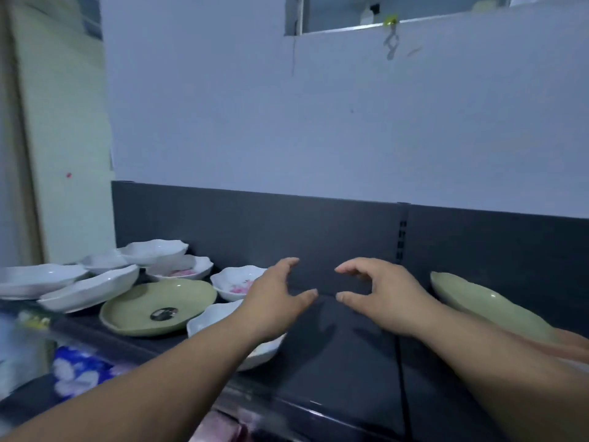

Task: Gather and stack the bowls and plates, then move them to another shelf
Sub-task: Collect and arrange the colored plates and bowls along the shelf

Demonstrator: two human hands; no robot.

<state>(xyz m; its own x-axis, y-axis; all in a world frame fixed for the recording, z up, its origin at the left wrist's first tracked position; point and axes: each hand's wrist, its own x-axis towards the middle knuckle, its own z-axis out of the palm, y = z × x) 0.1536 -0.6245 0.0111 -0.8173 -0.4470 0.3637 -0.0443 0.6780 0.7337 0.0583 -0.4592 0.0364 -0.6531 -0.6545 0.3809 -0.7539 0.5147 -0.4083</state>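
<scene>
Our left hand [276,299] and right hand [381,296] hover empty above the dark shelf [344,365], fingers loosely spread. A white bowl [208,320] sits under the left wrist, a green plate [140,309] beside it, more white bowls [156,250] scattered behind. Likely stiff, slick, breakable ceramic: we'd grip each by its rim, thumb on top.

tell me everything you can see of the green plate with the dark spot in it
The green plate is shallow, roundish and pale olive, with a slightly wavy rim and a glossy, ceramic-looking surface. A dark round mark sits near its middle, too blurred to identify. It lies flat, right way up, on the dark shelf, left of the left hand and right hand, which do not touch it. Several white dishes crowd its edges; contact cannot be told.
</scene>
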